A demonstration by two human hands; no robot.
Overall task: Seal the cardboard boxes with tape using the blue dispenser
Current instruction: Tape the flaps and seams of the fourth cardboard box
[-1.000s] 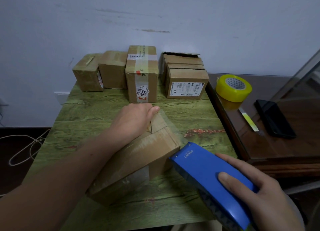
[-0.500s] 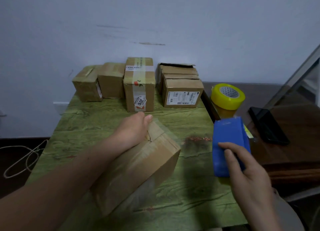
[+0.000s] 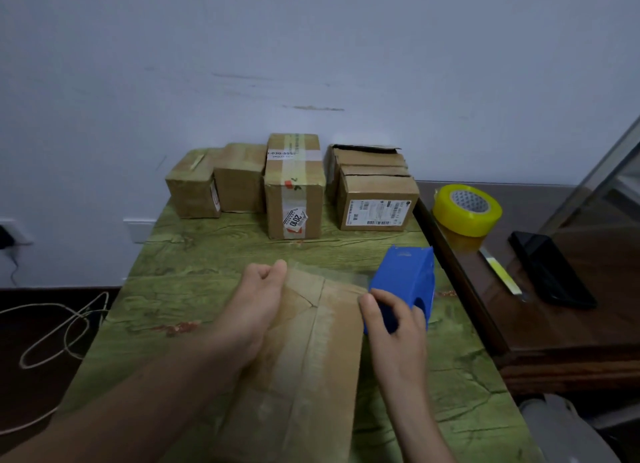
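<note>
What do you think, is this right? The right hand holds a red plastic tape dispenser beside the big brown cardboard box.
No: the head view shows the right hand holding a blue plastic tape dispenser beside the big brown cardboard box.

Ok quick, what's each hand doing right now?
Left hand: holds the cardboard box down, fingers curled at its far edge.
Right hand: grips the blue dispenser.

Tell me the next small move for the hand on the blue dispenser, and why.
Probably draw the blue tape dispenser past the right edge of the cardboard box and down its side. The right hand grips it at the far right corner, and a clear strip seems to run back to the left hand pinning the top.
</note>
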